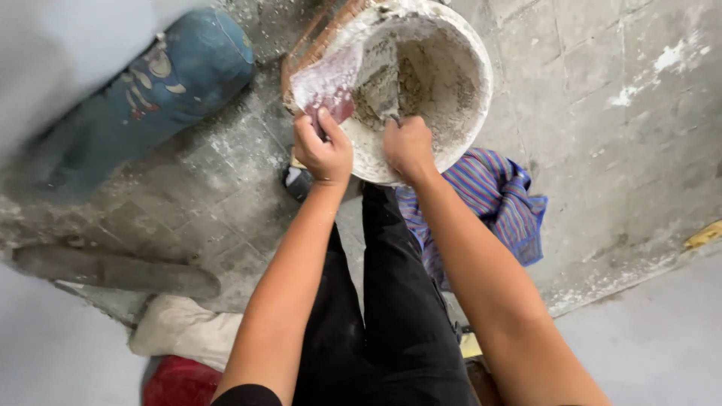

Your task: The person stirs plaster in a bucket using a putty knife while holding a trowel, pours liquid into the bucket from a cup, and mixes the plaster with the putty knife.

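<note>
Between the two hands, a white bucket (451,113) on the concrete floor (602,150), just ahead of the black-trousered legs (391,301); crusted inside with pale residue, holding a grey-brown gritty mix (410,86) low against the wall. Left hand (323,146) clenched around the red handle end of a flat trowel-like board (327,83), smeared white, angled over the bucket's near-left rim. Right hand (408,146) closed on the handle of a metal trowel (380,83), blade dipped into the mix; handle itself hidden under the fingers. Behind the bucket, touching its far-left edge, a reddish-brown slab (316,37), kind not clear. Just right of the legs, a crumpled cloth (496,195) in blue, purple and red stripes, lying on the floor partly under the right forearm. Upper left, a blue rounded sack-like package (162,83) lying tilted, with pale cream markings and a small red patch on its side, too blurred to make out. Lower left, a grey dust-coated long bundle (113,271), then an off-white sack (184,327), then something red (180,383) at the bottom edge. Far right, a small yellow scrap (703,234) on the floor. White splashes scattered over the concrete near the upper right.
</note>
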